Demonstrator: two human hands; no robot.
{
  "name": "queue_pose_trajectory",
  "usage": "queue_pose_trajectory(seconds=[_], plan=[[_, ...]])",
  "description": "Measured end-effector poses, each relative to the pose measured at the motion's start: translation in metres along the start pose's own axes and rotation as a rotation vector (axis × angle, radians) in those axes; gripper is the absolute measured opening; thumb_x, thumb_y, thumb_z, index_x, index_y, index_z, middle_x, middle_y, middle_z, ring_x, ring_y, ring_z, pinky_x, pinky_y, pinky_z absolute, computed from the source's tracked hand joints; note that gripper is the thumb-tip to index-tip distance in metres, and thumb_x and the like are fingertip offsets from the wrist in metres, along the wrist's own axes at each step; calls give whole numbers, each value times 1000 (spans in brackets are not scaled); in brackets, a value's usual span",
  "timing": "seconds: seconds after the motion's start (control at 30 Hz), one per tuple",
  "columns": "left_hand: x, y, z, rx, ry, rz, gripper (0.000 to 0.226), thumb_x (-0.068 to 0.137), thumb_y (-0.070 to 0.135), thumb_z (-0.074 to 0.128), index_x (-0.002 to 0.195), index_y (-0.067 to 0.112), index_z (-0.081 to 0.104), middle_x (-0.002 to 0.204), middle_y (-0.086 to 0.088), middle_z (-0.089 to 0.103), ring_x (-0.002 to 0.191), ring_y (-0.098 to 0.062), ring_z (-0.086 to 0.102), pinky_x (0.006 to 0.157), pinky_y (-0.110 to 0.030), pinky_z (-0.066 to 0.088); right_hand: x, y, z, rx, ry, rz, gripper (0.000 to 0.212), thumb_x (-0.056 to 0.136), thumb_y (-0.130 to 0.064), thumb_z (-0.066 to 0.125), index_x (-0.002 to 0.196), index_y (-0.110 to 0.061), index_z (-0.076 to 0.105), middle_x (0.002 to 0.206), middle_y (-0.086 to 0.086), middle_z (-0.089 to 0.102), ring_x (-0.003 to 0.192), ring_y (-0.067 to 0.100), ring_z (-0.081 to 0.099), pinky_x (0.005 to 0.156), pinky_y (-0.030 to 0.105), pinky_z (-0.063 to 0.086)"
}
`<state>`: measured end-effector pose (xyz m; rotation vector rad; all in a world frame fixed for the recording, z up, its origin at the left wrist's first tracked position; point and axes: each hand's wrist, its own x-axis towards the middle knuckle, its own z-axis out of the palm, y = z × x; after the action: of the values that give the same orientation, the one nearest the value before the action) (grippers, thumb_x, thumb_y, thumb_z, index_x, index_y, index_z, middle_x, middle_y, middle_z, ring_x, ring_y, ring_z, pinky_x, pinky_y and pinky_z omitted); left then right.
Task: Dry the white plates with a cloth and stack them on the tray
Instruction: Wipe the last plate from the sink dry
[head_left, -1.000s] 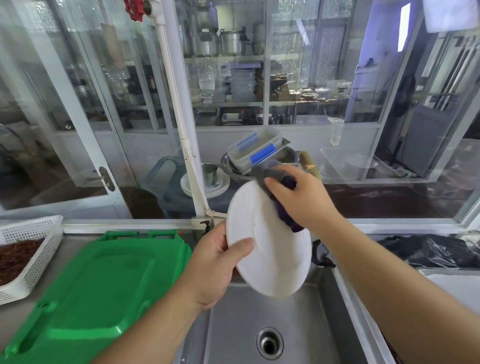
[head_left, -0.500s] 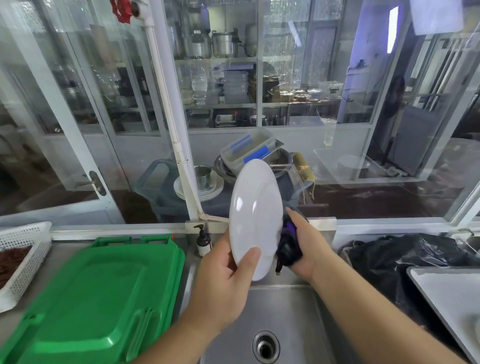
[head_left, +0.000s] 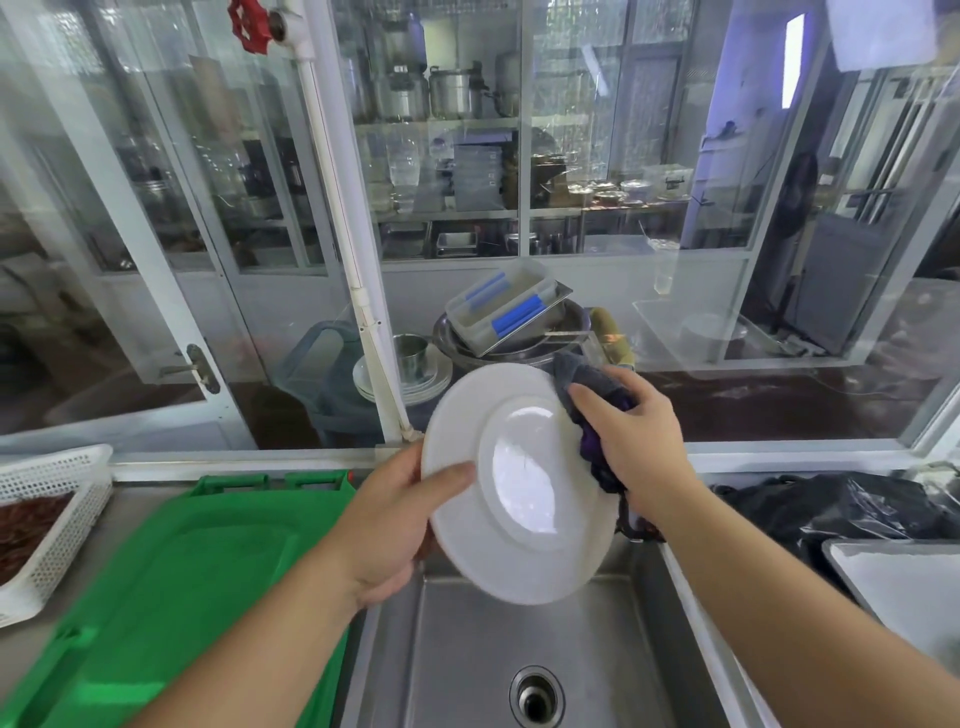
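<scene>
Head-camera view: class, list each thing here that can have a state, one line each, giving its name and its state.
white plate: held tilted over the sink, underside facing the camera
cloth: bunched, pressed on the plate's right rim
left hand: gripping the plate's left edge
right hand: gripping the cloth
sink: drain open, no plates inside
green lid: lying flat on the counter

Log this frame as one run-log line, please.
step: drying | left hand: holds white plate by its rim, tilted over the sink | right hand: presses cloth on plate's right edge | not yet stacked
</scene>
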<state>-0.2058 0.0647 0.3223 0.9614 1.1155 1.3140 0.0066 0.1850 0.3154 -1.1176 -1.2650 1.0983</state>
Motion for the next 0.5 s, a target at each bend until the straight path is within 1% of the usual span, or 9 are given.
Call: queue_pose_trajectory(seconds=[0.07,0.1,0.17,0.2,0.27,0.33,0.37,0.43,0.5], plan=[[-1,0,0,43,-20,-31,37,82,14,70,118,16,71,109,-10,80,98,-22,77,81,-36,63,2,-8,0,-91,-36,-78,18,85,-41,78,98,-52,75,81,-17,76,61,1,69,49,16,52],[-2,-1,0,37,-17,-31,36,82,13,69,117,15,71,107,-10,80,97,-22,77,79,-36,63,2,-12,0,-105,-50,-92,18,85,-41,78,98,-53,74,82,-18,76,63,1,70,50,14,51],[-5,-3,2,10,-25,-3,30,81,13,69,110,16,77,105,-10,80,94,-22,78,74,-33,64,3,-16,0,-116,-70,-105,18,85,-43,77,98,-53,74,84,-18,76,67,1,71,50,13,51],[-6,-4,4,10,-37,24,27,82,14,70,106,20,80,106,-9,80,96,-22,77,74,-31,63,4,-17,0,-119,-75,-100,17,85,-43,77,99,-54,74,85,-18,76,69,1,71,50,14,51],[-7,-5,9,28,-50,89,23,89,16,77,103,33,82,111,-6,80,102,-20,76,79,-29,62,5,-18,0,-93,-65,-59,15,87,-44,76,98,-54,74,81,-16,76,63,1,70,48,18,52],[-5,-8,13,41,1,175,27,85,18,75,103,39,82,113,-3,80,107,-18,75,87,-32,61,5,-14,1,-45,-29,-11,9,87,-46,76,95,-50,75,75,-12,75,54,3,66,47,21,52],[-3,-10,14,42,42,219,29,83,21,75,103,41,81,115,-1,79,109,-17,74,92,-34,60,3,-12,3,-29,-7,16,6,88,-46,75,93,-48,75,73,-11,74,52,3,65,47,21,51],[1,-13,16,51,103,307,31,78,33,78,107,45,79,118,3,79,114,-16,72,97,-37,56,-2,-3,8,54,28,103,1,89,-45,75,90,-45,74,68,-10,73,50,5,66,46,21,51],[3,-18,17,115,140,386,34,78,44,76,112,49,76,122,9,77,118,-12,70,96,-30,55,-11,7,16,188,53,208,4,92,-45,75,88,-43,74,71,-5,75,56,13,69,52,27,55]])
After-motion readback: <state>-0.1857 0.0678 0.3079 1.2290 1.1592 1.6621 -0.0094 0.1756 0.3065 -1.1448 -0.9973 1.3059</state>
